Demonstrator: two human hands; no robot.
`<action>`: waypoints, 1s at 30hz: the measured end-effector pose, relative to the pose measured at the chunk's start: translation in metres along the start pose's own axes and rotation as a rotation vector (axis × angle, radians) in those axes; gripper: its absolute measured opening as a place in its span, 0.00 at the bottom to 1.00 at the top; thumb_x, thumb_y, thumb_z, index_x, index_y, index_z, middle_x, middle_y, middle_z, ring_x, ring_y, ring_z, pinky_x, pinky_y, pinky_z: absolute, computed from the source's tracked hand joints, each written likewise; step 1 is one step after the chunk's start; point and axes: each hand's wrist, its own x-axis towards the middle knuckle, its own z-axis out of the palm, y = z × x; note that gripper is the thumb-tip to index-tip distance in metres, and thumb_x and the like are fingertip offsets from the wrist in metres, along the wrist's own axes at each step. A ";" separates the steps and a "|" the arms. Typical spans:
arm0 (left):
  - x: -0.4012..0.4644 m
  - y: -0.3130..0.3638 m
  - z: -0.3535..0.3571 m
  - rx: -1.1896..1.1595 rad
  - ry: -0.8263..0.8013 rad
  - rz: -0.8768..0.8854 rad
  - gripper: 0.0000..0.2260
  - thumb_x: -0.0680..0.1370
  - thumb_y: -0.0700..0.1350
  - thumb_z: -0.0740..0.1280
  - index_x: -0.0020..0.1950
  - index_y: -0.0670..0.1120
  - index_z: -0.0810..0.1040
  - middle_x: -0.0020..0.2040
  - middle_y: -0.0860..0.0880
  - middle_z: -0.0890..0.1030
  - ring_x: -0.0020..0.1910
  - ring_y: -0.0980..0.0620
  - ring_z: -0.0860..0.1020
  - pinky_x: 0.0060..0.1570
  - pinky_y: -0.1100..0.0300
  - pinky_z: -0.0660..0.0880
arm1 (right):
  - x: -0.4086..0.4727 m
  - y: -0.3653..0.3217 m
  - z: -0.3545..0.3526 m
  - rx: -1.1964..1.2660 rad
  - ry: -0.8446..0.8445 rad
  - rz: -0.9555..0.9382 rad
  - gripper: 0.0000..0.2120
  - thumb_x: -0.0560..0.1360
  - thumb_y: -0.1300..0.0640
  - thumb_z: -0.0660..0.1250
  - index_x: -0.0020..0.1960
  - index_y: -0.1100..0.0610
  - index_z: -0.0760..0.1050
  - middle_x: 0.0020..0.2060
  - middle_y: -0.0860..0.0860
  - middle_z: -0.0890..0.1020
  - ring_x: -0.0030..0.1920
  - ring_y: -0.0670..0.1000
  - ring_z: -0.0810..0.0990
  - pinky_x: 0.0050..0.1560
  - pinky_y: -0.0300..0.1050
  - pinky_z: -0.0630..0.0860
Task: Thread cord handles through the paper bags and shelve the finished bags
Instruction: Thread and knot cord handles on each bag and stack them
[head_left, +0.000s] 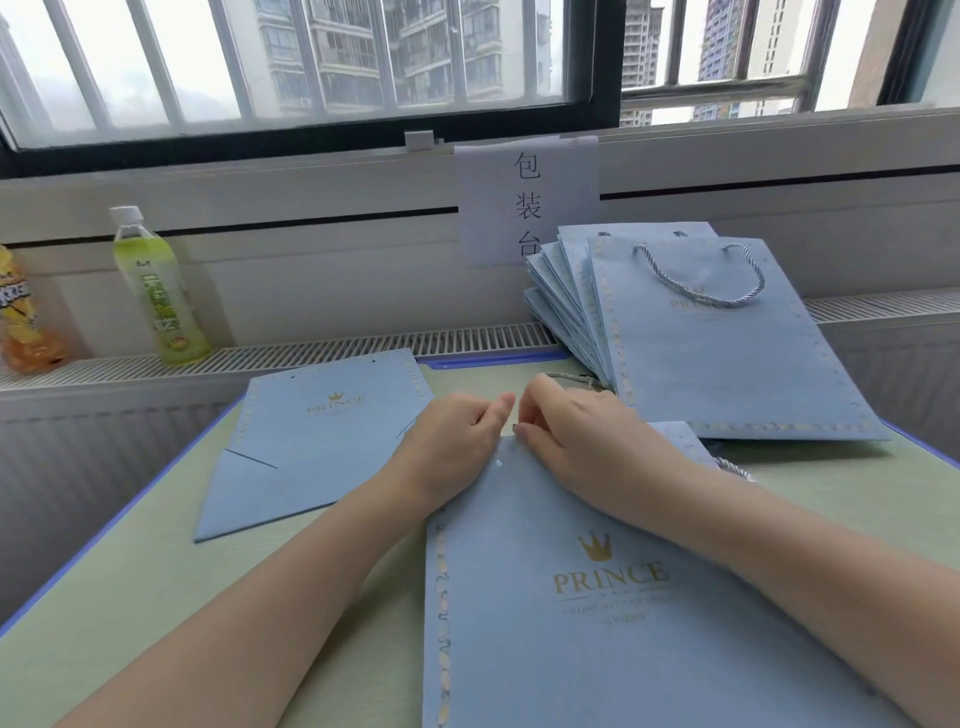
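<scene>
Flat blue paper bag (597, 597), six o'clock on surface (156, 571): left hand (457, 441) and right hand (571, 431), fingers curled, pin its top edge, seemingly for threading; any cord pinched, cannot tell.

Matt blue paper bag (623, 597), gold foil print

Both hands, left (457, 441) and right (566, 431), are pinching at top edge of flat blue bag (597, 597) lying on worktop (156, 571); finished bags stack (727, 332) sitting far right.
</scene>
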 end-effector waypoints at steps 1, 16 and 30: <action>0.000 0.000 -0.001 -0.014 0.026 -0.001 0.23 0.82 0.51 0.56 0.28 0.46 0.58 0.26 0.50 0.62 0.27 0.53 0.60 0.33 0.56 0.58 | 0.000 -0.002 0.005 0.014 0.027 -0.017 0.06 0.81 0.52 0.55 0.47 0.52 0.61 0.43 0.49 0.77 0.45 0.53 0.74 0.41 0.43 0.59; -0.005 0.000 -0.019 -0.713 -0.089 -0.114 0.20 0.71 0.52 0.68 0.47 0.34 0.79 0.43 0.35 0.81 0.39 0.43 0.78 0.41 0.54 0.74 | 0.011 0.011 -0.011 0.127 0.241 -0.203 0.08 0.74 0.59 0.63 0.44 0.60 0.80 0.39 0.52 0.77 0.37 0.51 0.74 0.39 0.39 0.67; -0.005 0.003 -0.015 -0.680 -0.116 -0.185 0.14 0.79 0.42 0.64 0.33 0.42 0.77 0.32 0.44 0.77 0.28 0.51 0.74 0.28 0.63 0.70 | 0.006 -0.002 -0.001 0.145 0.255 -0.258 0.03 0.69 0.59 0.68 0.39 0.58 0.79 0.34 0.50 0.78 0.32 0.50 0.74 0.33 0.38 0.67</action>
